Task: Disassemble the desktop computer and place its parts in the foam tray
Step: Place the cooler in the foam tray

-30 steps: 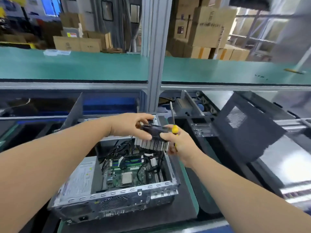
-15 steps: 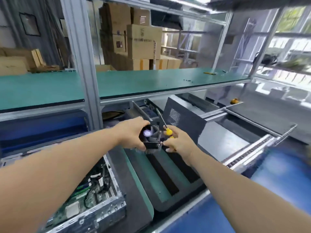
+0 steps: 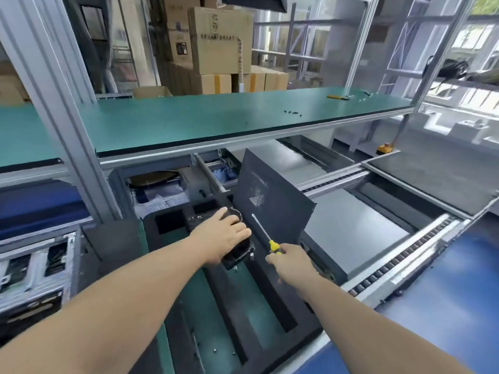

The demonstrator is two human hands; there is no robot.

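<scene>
Both arms reach out from the bottom of the frame toward the middle. The left hand (image 3: 220,236) lies palm down with its fingers spread flat across the top of a black cooler fan (image 3: 237,253), pressing on it rather than curling round it; only the fan's lower right edge and a bit of its far rim show past the hand. The fan sits at the upper end of the black foam tray (image 3: 243,314), which runs from the centre down to the bottom of the frame; I cannot tell how deep it sits in its pocket.

Just to the right, apart from the fan, the right hand (image 3: 290,261) is closed round the yellow handle of a screwdriver (image 3: 266,236), whose thin shaft slants up and left, tip in the air in front of a dark perforated side panel (image 3: 272,201) that stands tilted behind the tray.

At the far left edge, the opened metal computer case (image 3: 35,268) is partly in view, well apart from both hands. A green shelf (image 3: 189,117) crosses the upper half.
</scene>
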